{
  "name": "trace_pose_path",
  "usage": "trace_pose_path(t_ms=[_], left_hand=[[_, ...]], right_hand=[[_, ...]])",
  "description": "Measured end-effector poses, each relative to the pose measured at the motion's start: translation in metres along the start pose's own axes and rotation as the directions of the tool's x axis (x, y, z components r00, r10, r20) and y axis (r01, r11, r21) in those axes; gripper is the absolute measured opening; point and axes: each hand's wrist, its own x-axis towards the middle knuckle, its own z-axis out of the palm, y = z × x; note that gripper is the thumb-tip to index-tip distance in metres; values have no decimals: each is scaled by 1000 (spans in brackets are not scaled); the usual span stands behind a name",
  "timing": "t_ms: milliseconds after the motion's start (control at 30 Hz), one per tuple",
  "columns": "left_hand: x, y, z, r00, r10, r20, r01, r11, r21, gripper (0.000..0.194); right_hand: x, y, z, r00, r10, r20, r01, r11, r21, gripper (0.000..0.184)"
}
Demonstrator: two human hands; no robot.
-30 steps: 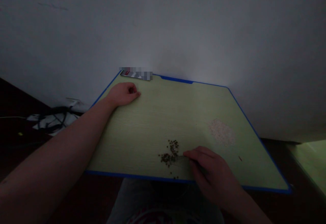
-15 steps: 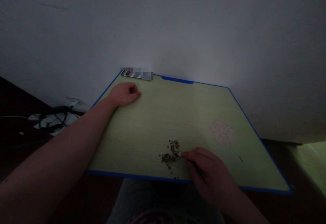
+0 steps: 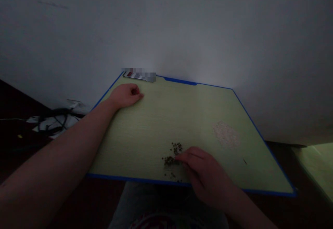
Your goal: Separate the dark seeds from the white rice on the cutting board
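Cables [image 3: 56, 119]: dark loops on white material at floor level, off the table [image 3: 156, 121]; likely set there simply to be out of the way.
Left hand [image 3: 125, 95]: resting near the far left corner, fingers curled in around a dark hollow; whether anything is inside I cannot tell; the spot probably steadies the arm and leaves the middle free.
Phone [image 3: 137, 76]: lying flat along the far edge, just beyond the left hand; perhaps put there for viewing.
Dark pellets [image 3: 169, 161]: loosely clustered by the near edge, a few strays below; close to the body, presumably for easy reach.
Right hand [image 3: 201, 170]: low over the pellets, fingertips narrowly together at their right side; whether they grip something I cannot tell.
Pale grains [image 3: 226, 135]: spread thinly at right, well apart from the pellets, perhaps to avoid mixing.
Dark sliver [image 3: 245, 161]: alone, near the right edge.
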Motion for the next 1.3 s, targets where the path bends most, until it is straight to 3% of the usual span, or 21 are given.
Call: trace_pose_path(t_ms=[233, 567, 700, 833, 967, 1133, 1300], left_hand=[[0, 0, -1, 1000, 11, 4, -11, 1000, 12, 36], [0, 0, 1, 1000, 1, -7, -1, 1000, 1, 39], [0, 0, 1, 1000, 6, 0, -6, 1000, 6, 35], [0, 0, 0, 1000, 15, -8, -15, 1000, 7, 34], [0, 2, 0, 1000, 2, -1, -2, 1000, 19, 34], [0, 4, -2, 1000, -18, 16, 17, 999, 27, 37], [-1, 5, -3, 1000, -7, 14, 6, 999, 31, 37]], right_hand=[[8, -7, -3, 994, 9, 109, -13, 999, 30, 43], [-9, -2, -10, 978, 166, 125, -172, 984, 40, 36], [-17, -1, -13, 977, 174, 126, -179, 983, 36, 33], [-31, 9, -17, 985, 169, -43, -171, 984, -48, 27], [-41, 17, -14, 958, 129, -258, -172, 973, -154, 23], [-36, 13, -2, 944, 89, -318, -153, 971, -183, 27], [-37, 16, -6, 910, 129, -393, -230, 948, -221, 26]])
